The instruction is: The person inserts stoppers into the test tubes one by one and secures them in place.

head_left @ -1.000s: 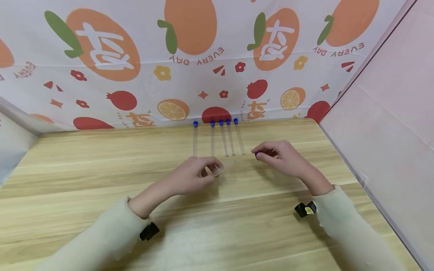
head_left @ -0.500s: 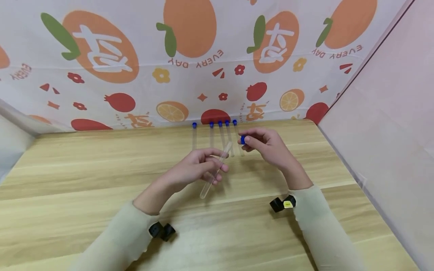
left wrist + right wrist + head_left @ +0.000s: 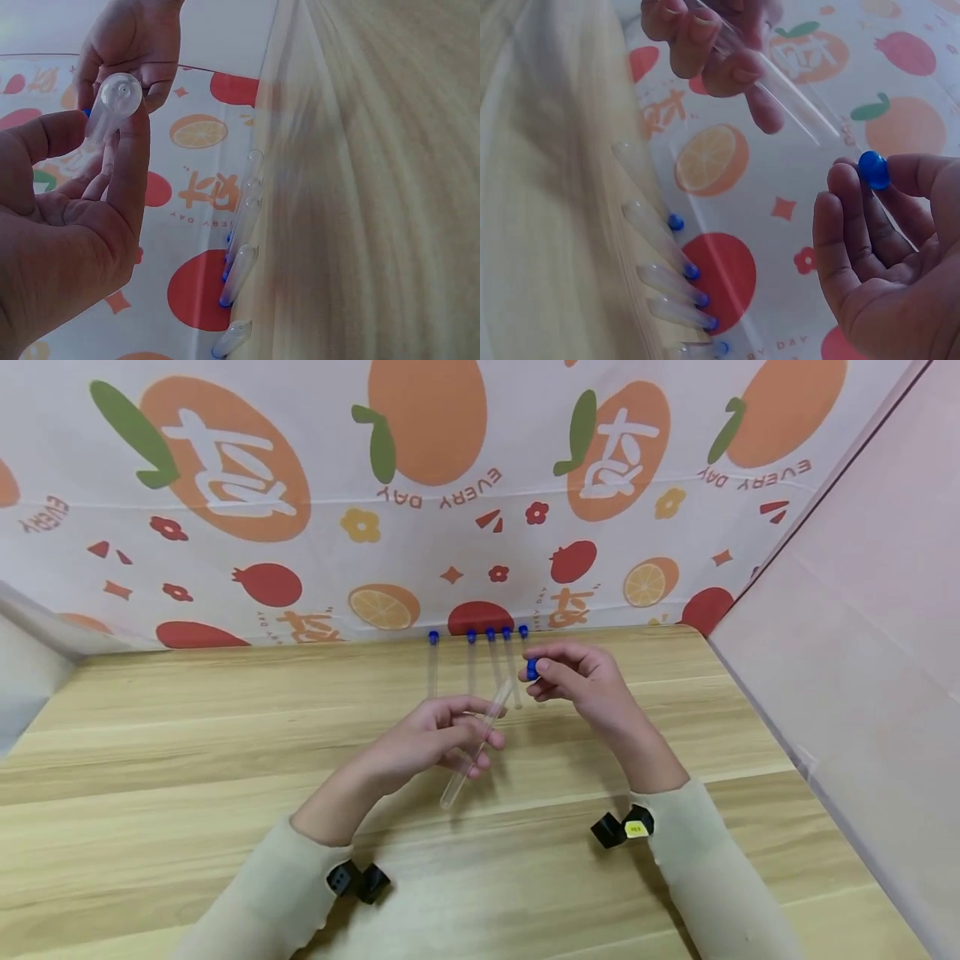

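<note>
My left hand [image 3: 420, 739] pinches a clear, uncapped test tube [image 3: 455, 785] between thumb and fingers. The tube slants above the table, its far end pointing up toward the right hand. A small blue test tube cap [image 3: 532, 669] is pinched between the thumb and fingers of my right hand [image 3: 592, 689]. In the right wrist view, the cap [image 3: 874, 170] sits just off the upper end of the tube [image 3: 795, 94], with a small gap between. The left wrist view looks at the tube's rounded bottom [image 3: 121, 94], which hides most of the cap.
Several capped test tubes [image 3: 433, 664] lie side by side at the back of the wooden table [image 3: 187, 735], their blue caps against a fruit-print cloth [image 3: 420, 543]. The left hand overlaps the lower ends of some. A pale wall [image 3: 862, 610] rises along the right side.
The left hand has turned the tube so it slants upward across the fingers. My right hand has come left with the cap, close to the tube's upper end. Little moved in the last half second.
</note>
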Motion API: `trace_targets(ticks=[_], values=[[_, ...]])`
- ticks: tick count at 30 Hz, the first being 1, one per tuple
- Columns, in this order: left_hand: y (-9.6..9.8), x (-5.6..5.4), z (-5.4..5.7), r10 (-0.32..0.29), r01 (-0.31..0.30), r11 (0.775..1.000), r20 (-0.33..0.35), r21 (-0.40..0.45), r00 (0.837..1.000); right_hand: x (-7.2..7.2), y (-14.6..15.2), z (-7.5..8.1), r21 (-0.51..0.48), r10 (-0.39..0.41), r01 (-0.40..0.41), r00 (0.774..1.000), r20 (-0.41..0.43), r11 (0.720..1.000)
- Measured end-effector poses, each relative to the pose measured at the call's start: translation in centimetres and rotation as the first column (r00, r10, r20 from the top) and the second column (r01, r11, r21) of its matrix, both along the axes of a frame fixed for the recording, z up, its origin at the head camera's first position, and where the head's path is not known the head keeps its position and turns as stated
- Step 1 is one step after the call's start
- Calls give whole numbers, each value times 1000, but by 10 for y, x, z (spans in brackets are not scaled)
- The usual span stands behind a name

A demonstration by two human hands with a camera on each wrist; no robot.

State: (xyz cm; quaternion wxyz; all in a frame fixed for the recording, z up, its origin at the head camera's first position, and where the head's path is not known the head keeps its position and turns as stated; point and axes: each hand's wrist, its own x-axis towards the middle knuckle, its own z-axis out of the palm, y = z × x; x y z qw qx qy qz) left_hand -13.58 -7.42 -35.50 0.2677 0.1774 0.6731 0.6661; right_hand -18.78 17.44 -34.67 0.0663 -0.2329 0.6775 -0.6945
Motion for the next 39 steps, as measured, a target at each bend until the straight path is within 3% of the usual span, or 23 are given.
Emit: trace_targets(ticks=[15,27,36,39], values=[[4,6,-1,-31,31,1000,5,-1,999,7,-10,-8,37,2,-2,1000,-3,999],[5,6,-6,-9,9,1000,-5,23,1000,11,-18,-15,-29,-11,11,1000,14,1000],[15,10,-10,21,-21,997,1,68,1000,11,-18,-14,-82,-82,82,997,9,993],[17,11,-15,5,-5,998,2,68,1000,10,-17,-14,-84,-131,131,991,5,988]])
